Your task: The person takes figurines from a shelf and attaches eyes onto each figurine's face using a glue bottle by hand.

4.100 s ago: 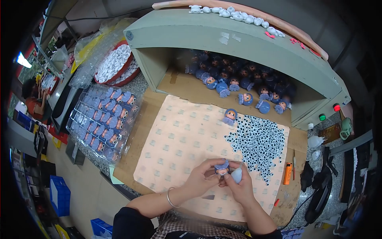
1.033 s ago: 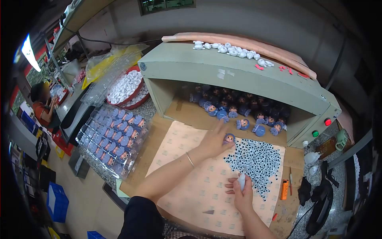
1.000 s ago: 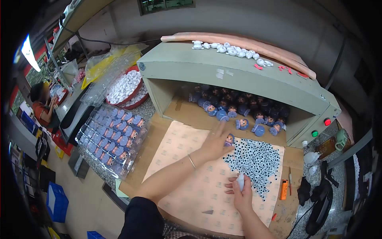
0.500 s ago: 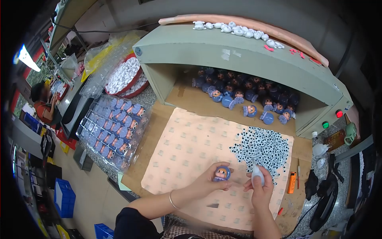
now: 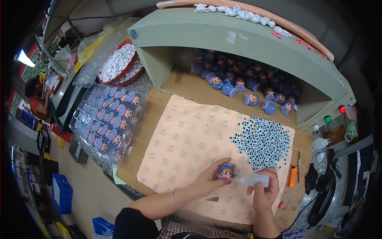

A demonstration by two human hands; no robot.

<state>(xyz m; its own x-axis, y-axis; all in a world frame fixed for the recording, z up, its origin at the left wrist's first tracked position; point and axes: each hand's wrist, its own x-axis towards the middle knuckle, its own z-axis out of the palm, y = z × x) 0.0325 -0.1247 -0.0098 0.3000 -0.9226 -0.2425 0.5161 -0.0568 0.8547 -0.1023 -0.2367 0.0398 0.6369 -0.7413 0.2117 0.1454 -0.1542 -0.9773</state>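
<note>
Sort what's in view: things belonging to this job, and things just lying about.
Job, it seems:
doll in left hand
squeeze bottle in right hand
eye-like pieces
dolls in cabinet

Probably just lying about:
orange item
green mug
red scrap

A crowded, speckled bench (image 5: 146,83)

Cardboard (image 5: 157,105) covers much of it, I notice, and a patterned pink sheet (image 5: 179,135) lies over that, one side strewn with loose eye pieces (image 5: 262,139). An orange lighter (image 5: 292,176) rests on the cardboard's margin. Over to the left stand a clear tray (image 5: 128,137) and red basins (image 5: 139,75).
</note>
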